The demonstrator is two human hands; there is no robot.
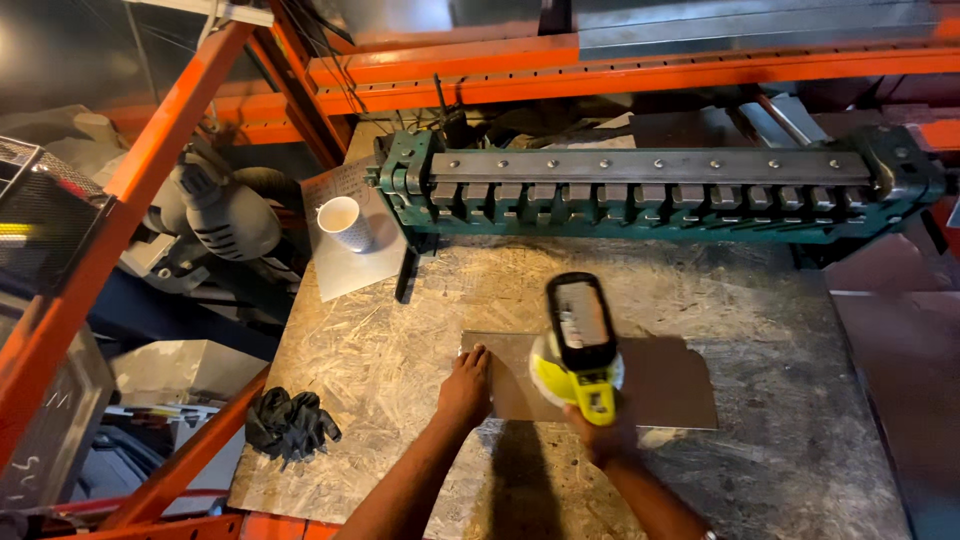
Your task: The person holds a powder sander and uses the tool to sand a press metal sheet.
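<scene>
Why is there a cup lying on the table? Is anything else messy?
The cup lies tipped on its side on a paper sheet; no spill shows. Black gloves sit crumpled at the table's left edge. Nothing else stands out.

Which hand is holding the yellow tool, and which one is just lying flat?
The right hand grips the yellow power tool. The left hand lies flat on the metal sheet.

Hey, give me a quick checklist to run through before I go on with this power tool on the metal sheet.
1. Left hand pressing the metal sheet flat: ok.
2. Right hand gripping the yellow power tool: ok.
3. Left fingers apart from the tool's head: ok, though near.
4. Sheet lying fully on the board table: ok.
5. Black gloves worn: not ok, lying aside.
6. Tool's working end seated on the sheet: cannot tell.
</scene>
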